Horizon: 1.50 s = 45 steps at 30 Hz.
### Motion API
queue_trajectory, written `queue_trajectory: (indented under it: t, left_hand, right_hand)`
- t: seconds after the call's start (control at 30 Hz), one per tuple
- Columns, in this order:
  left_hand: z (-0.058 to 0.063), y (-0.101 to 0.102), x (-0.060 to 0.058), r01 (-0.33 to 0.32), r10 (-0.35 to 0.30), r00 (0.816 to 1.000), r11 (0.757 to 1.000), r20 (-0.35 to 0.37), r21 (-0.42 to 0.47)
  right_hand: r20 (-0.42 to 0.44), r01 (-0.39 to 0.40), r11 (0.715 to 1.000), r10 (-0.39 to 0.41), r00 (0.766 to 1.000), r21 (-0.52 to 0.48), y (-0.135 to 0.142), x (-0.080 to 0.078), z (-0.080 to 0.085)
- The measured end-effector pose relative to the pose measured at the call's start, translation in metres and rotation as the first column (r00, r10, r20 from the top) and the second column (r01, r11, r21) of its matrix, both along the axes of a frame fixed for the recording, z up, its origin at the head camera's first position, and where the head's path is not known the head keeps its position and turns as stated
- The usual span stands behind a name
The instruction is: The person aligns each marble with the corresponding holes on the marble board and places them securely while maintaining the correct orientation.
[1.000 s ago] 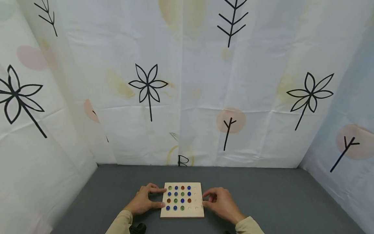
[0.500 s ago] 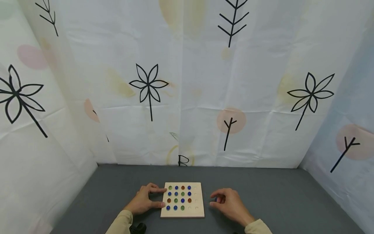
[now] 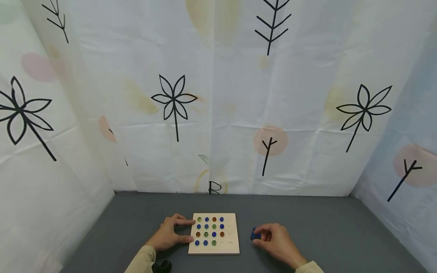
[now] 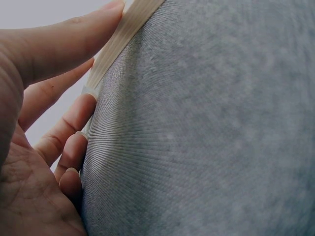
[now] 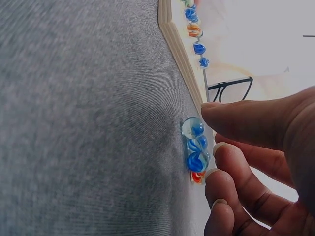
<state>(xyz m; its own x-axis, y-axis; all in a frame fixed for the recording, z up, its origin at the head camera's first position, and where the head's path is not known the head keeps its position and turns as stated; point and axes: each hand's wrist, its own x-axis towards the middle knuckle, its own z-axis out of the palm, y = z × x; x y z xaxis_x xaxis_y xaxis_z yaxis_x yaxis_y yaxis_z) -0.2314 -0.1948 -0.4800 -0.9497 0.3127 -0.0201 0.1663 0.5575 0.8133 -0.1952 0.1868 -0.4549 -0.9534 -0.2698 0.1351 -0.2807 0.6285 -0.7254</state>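
A pale wooden board point(image 3: 232, 248) with rows of round hollows carries blue, green and amber-brown glass marbles. Bare hollows show along its right column and at the lower right. My left hand point(image 3: 168, 232) touches the board's left edge with thumb and index finger, both fairly straight and spread apart. To the right of the board, my right hand point(image 3: 275, 239) is beside a small cluster of blue marbles point(image 3: 254, 235) on the table. In the right wrist view, clear-and-blue swirled marbles point(image 5: 197, 161) and an orange-red marble point(image 5: 198, 177) lie just past the parted fingertips, with nothing pinched.
The grey cloth-covered table point(image 3: 324, 223) reaches back to a white fabric wall point(image 3: 232, 76) printed with black plants and pale patches. More fabric stands at left and right. A black object point(image 3: 164, 266) sits by the left sleeve.
My right hand has moved right, away from the board's right edge, and the blue marbles by its fingertips have come into view. My left hand and the board stay in place.
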Motion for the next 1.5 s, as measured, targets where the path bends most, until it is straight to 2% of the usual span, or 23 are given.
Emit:
queue_trajectory:
  t: [0.4, 0.77, 1.03, 1.5]
  left_hand:
    - [0.002, 0.001, 0.001, -0.012, 0.012, 1.0, 1.0, 0.009, -0.006]
    - [0.0, 0.001, 0.0, -0.016, 0.016, 1.0, 1.0, 0.015, -0.001]
    - [0.0, 0.001, 0.0, -0.03, 0.03, 0.999, 0.999, 0.011, -0.013]
    - [0.002, 0.002, 0.0, -0.025, 0.025, 1.0, 1.0, 0.005, -0.016]
  right_hand:
    - [-0.018, 0.005, 1.0, -0.005, 1.0, 0.006, 0.005, 0.002, -0.006]
    - [-0.014, -0.024, 1.0, 0.024, 1.0, -0.019, 0.001, 0.0, -0.014]
    - [0.031, -0.038, 0.999, 0.038, 0.999, -0.019, -0.002, -0.001, -0.015]
    - [0.039, -0.033, 0.999, 0.034, 0.999, -0.019, -0.006, -0.002, -0.014]
